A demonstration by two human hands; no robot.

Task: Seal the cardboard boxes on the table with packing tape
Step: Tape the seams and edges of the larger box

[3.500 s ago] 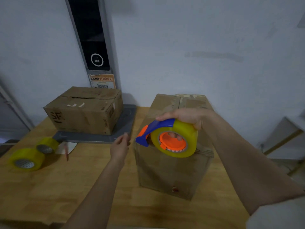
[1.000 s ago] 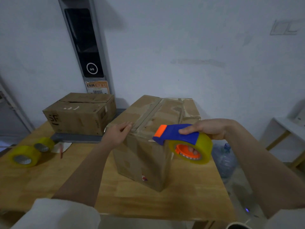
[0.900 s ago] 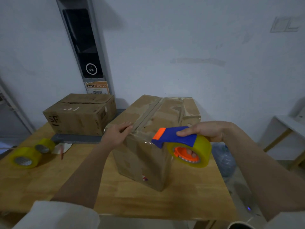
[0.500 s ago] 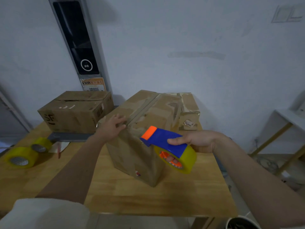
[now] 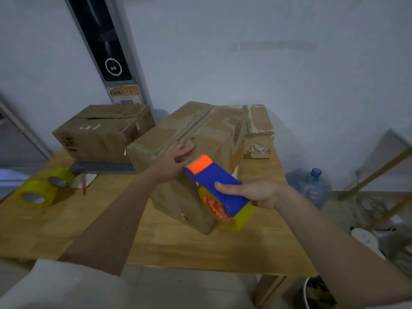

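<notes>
A tall cardboard box [image 5: 214, 134] stands turned at an angle in the middle of the wooden table [image 5: 178, 241], its top flaps closed along a centre seam. My left hand [image 5: 172, 158] lies flat, fingers spread, on the near top edge of this box at the seam's end. My right hand [image 5: 254, 192] grips a blue and orange tape dispenser [image 5: 214, 181] with a yellow roll, its orange blade end just beside my left fingers. A second, lower cardboard box [image 5: 102, 132] sits at the back left on a grey board.
Two spare yellow tape rolls [image 5: 36, 192] lie at the table's left edge, beside a white sheet and a red pen [image 5: 83, 186]. A water jug [image 5: 310, 188] stands on the floor to the right. A dark panel leans on the wall behind.
My left hand has slid from the box's left corner toward the seam's near end. My right hand has lowered and tilted the dispenser, bringing its blade end up to the box's top edge.
</notes>
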